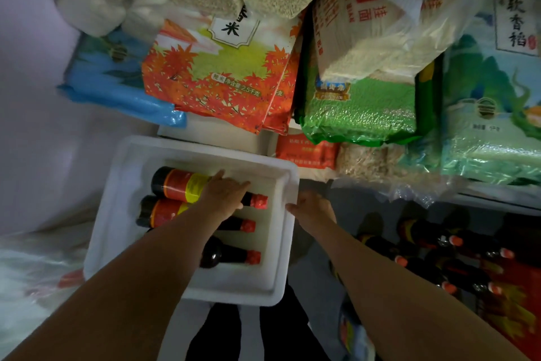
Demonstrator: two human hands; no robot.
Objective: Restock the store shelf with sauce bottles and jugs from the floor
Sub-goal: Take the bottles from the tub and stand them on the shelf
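Note:
A white foam box [123, 185] sits on the floor below me with three dark sauce bottles lying on their sides, red caps to the right. My left hand [224, 195] lies over the neck end of the top bottle [178, 183], fingers curving around it. The second bottle [162, 212] and third bottle [225, 255] lie nearer me, partly hidden by my left forearm. My right hand [311, 208] grips the box's right rim with its thumb on the rim.
Bags of rice and noodles [222, 67] are stacked on a low shelf beyond the box. More dark bottles with red caps [433, 258] stand on the floor at the right, beside a red carton [515, 311]. A plastic bag [26, 267] lies at the left.

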